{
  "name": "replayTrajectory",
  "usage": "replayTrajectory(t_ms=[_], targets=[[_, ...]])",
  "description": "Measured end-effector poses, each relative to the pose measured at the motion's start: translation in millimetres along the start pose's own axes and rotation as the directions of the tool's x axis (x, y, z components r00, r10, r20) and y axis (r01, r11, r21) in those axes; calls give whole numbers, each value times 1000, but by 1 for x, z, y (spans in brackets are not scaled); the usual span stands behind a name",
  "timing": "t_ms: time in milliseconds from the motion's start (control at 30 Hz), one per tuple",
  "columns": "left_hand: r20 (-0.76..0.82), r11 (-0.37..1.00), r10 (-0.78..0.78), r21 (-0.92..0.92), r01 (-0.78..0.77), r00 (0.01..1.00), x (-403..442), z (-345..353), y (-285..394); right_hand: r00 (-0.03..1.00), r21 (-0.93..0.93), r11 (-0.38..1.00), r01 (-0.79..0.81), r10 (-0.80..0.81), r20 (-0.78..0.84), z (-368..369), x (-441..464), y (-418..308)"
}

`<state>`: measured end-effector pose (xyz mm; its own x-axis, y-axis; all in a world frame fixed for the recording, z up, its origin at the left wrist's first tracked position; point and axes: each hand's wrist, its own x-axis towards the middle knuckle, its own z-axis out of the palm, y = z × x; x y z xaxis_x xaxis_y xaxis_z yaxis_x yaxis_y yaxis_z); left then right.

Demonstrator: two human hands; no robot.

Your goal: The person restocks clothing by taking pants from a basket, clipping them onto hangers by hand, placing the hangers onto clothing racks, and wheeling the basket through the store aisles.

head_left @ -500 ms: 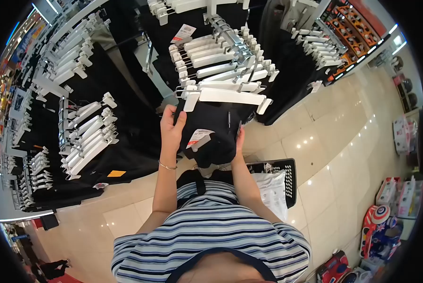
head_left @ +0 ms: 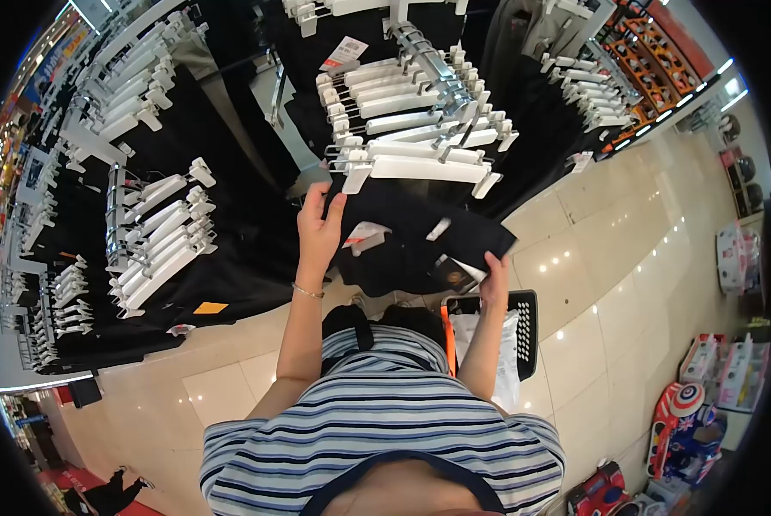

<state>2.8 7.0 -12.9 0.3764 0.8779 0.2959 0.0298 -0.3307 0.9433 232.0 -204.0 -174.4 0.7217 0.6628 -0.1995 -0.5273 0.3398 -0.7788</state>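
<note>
Just below the front white clip hanger (head_left: pixel 428 168), a pair of black trousers (head_left: pixel 394 254) is stretched out between my hands. My left hand (head_left: pixel 321 225) grips its left edge, close to the hanger's left clip. With fingers closed, my right hand (head_left: pixel 495 279) holds the far right end, out to the right of the hanger. A white and red price tag (head_left: pixel 367 235) lies on the cloth, and a dark label (head_left: pixel 454 273) hangs near my right fingers. Whether the left clip still grips the cloth is hidden.
More white hangers (head_left: pixel 403 90) line the metal rail (head_left: pixel 437 69) ahead. Racks of black clothes stand left (head_left: pixel 158 249) and right. A black shopping basket (head_left: pixel 527 331) with a white plastic bag (head_left: pixel 507 357) is at my right side. Boxed toys (head_left: pixel 686 421) sit lower right.
My right hand has moved right and slightly down, drawing the right end of the black trousers outward so the cloth spreads wider. My left hand stays near the left clip.
</note>
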Motion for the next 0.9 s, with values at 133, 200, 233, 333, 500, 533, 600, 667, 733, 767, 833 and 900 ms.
replayTrajectory(t_ms=[133, 200, 233, 333, 500, 533, 600, 667, 733, 767, 833, 900], targets=[[-5, 1000, -19, 6, 20, 1000, 0, 8, -15, 975, -378, 905, 195, -222, -29, -2, -16, -18], [-30, 999, -9, -33, 8, 999, 1, 14, -22, 940, -360, 888, 285, -332, -76, 7, -21, -18], [-30, 999, -16, -33, 15, 999, 1, 16, -25, 917, -352, 875, 331, -386, -99, 12, -22, -17], [-29, 997, -34, -69, 32, 999, 5, 21, -36, 879, -291, 869, 401, -454, -145, 23, -25, -17], [-34, 991, -66, -122, 61, 997, 6, 22, -44, 893, -180, 895, 408, -432, -125, 20, -28, -26], [-17, 991, -66, -115, 63, 998, 6, 20, -45, 888, -163, 891, 424, -444, -118, 19, -25, -27], [17, 992, -69, -101, 70, 997, 6, 16, -46, 881, -148, 887, 438, -456, -127, 23, -20, -31], [-7, 988, -52, -149, 50, 999, 7, 19, -46, 873, -143, 882, 449, -467, -141, 31, -17, -35], [-8, 983, -53, -176, 51, 999, 8, 20, -44, 871, -88, 881, 465, -473, -129, 37, -14, -33], [5, 982, -62, -181, 62, 998, 7, 20, -44, 870, -60, 878, 474, -478, -124, 41, -14, -32], [0, 985, -63, -163, 62, 998, 7, 22, -43, 881, -53, 889, 454, -457, -118, 43, -12, -27], [-31, 992, -46, -117, 42, 998, 6, 27, -41, 889, -54, 894, 445, -449, -90, 45, -13, -24]])
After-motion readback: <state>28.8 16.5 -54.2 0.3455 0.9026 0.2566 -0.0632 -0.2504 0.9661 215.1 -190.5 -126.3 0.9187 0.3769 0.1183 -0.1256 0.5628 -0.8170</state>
